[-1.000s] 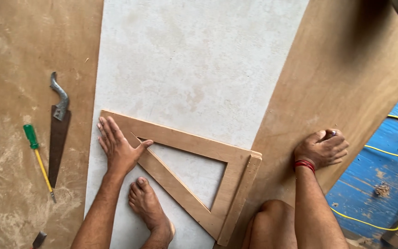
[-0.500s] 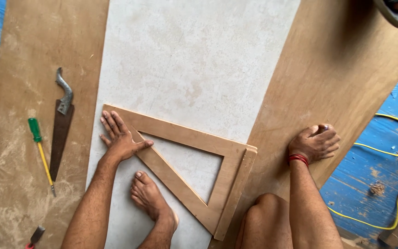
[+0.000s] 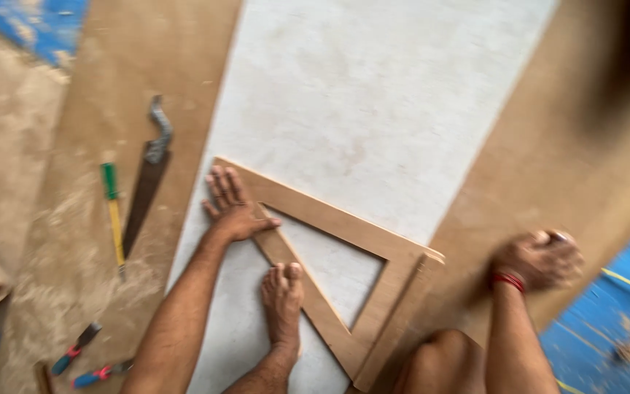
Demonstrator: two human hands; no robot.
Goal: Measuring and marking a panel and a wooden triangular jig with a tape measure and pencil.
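A wooden triangular frame (image 3: 344, 226) lies flat on a pale grey sheet (image 3: 373, 87). My left hand (image 3: 231, 206) presses flat, fingers spread, on the frame's left corner. A bare foot (image 3: 282, 299) rests on the frame's slanted bar. My right hand (image 3: 541, 257), wearing a red thread at the wrist, is curled on the brown board (image 3: 548, 168) to the right of the frame; it is blurred and I cannot make out anything in it.
A handsaw (image 3: 147, 179) and a green-handled screwdriver (image 3: 113, 211) lie on the dusty brown board at left. Pliers with red and blue grips (image 3: 85, 361) sit at the lower left. Blue floor (image 3: 614, 321) shows at right.
The view has shifted and blurred, so everything sits further right. My left hand stays on the frame's corner; my right hand stays curled on the brown board.
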